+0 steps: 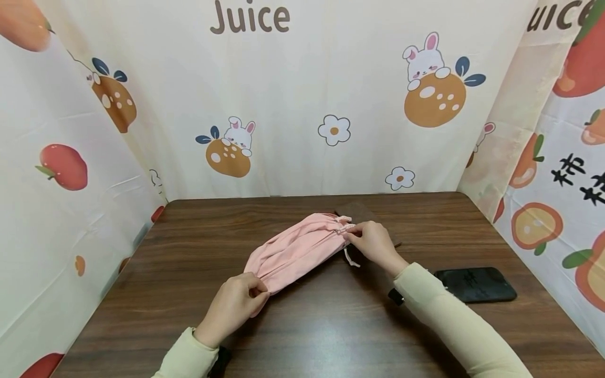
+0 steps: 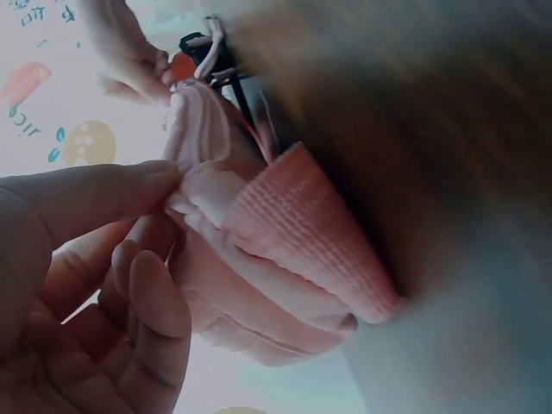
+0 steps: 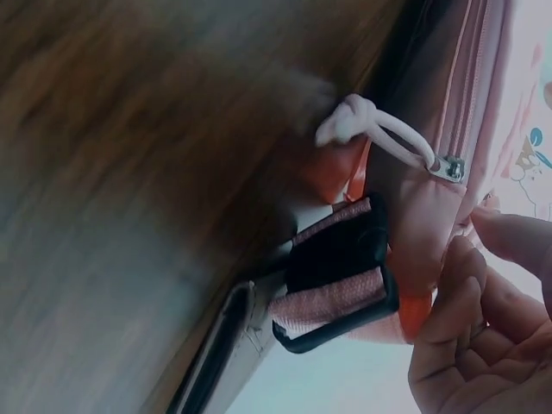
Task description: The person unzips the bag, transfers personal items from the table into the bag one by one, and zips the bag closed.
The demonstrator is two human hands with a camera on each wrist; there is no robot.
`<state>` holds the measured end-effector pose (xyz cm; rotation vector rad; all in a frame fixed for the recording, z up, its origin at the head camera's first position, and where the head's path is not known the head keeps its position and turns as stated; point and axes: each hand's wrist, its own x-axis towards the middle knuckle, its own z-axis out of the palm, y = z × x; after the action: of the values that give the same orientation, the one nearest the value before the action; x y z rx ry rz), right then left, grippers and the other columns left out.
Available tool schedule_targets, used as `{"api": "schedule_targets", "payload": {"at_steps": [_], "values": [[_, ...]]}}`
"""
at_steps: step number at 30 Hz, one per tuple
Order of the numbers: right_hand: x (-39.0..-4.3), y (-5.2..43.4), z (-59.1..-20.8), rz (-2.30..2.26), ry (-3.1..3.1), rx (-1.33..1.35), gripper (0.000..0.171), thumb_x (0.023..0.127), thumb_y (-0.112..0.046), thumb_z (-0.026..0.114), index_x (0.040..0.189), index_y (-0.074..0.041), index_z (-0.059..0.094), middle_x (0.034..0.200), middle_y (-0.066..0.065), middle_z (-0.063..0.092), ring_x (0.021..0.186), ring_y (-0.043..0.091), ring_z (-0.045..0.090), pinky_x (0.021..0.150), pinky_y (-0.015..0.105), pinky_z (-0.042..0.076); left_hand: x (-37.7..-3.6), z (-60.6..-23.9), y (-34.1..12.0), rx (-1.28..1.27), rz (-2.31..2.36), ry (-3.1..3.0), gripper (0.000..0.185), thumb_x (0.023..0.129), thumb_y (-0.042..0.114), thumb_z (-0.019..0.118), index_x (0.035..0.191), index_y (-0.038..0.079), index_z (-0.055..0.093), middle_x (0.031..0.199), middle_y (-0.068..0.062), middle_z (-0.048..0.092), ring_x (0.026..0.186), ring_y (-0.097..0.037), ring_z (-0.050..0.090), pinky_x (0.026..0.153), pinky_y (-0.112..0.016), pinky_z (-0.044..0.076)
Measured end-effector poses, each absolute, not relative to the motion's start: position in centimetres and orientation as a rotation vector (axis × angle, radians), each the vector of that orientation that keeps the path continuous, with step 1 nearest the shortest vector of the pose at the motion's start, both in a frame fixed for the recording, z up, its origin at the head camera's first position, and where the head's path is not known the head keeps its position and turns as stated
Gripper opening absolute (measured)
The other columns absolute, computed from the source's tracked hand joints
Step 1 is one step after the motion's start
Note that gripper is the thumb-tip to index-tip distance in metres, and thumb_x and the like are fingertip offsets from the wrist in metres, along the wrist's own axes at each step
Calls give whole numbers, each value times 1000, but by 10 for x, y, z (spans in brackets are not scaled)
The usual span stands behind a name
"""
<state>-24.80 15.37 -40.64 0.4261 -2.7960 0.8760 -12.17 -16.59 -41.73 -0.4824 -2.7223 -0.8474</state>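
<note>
as the head view shows it, one pink bag (image 1: 298, 249) lies on one brown table (image 1: 189, 252), near the middle and slightly toward the far edge. its long axis runs on a diagonal, from the near left end up to the far right end. two hands work on it, one at each end. the left hand (image 1: 233, 307) pinches the gathered fabric at the near left end, fingers curled round the folds. the right hand (image 1: 373, 242) pinches the far right end beside a white cord (image 1: 351, 258) that hangs off the bag onto the table. one black phone (image 1: 475, 284) lies flat to the right, well apart from the bag, just beside the right sleeve (image 1: 454, 320). one dark flat thing (image 1: 359, 211) lies under the bag's far end; what it is cannot be told.

from the left wrist, the left hand (image 2: 103, 293) has thumb and fingers closed on bunched pink fabric, with one pink webbing strap (image 2: 310, 233) folded beside it. the right hand (image 2: 129, 56) shows at the bag's other end.

from the right wrist, one white knotted cord (image 3: 371, 125) hangs from one metal zip pull (image 3: 448, 166). one black buckle (image 3: 341, 272) holds a pink strap. the right hand's (image 3: 483, 319) fingers curl against the bag's edge, fingertips touching the fabric.
</note>
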Motion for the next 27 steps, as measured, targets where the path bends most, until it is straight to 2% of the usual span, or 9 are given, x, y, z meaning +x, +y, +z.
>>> {"api": "schedule_targets", "payload": {"at_steps": [10,19,22,27], "values": [[-249,153,-410,931,-2812,414,15,88,-17,69,94,-7,79,86,6,76,67,11,57,63,29,46,-132,-403,-146,-493,-897,-2654,19,77,6,79,73,23,69,72,16,60,65,3,52,63,-19,46],[-248,154,-411,974,-2800,404,14,89,-16,67,92,-7,78,87,7,75,64,11,53,61,28,43,-151,-373,-105,-710,-945,-2454,10,84,6,71,81,16,71,77,9,65,71,-3,57,66,-21,51],[-247,154,-412,992,-2787,397,14,89,-17,67,91,-8,78,88,6,75,66,11,55,63,28,45,-158,-365,-91,-745,-980,-2427,7,87,8,68,89,13,73,85,6,69,78,-6,62,71,-27,54],[-247,155,-413,1003,-2772,395,14,89,-18,69,92,-8,79,90,7,76,69,11,58,64,28,45,-176,-357,-68,-769,-1047,-2455,13,91,13,67,102,11,73,102,-1,73,95,-11,67,81,-31,54]]}}
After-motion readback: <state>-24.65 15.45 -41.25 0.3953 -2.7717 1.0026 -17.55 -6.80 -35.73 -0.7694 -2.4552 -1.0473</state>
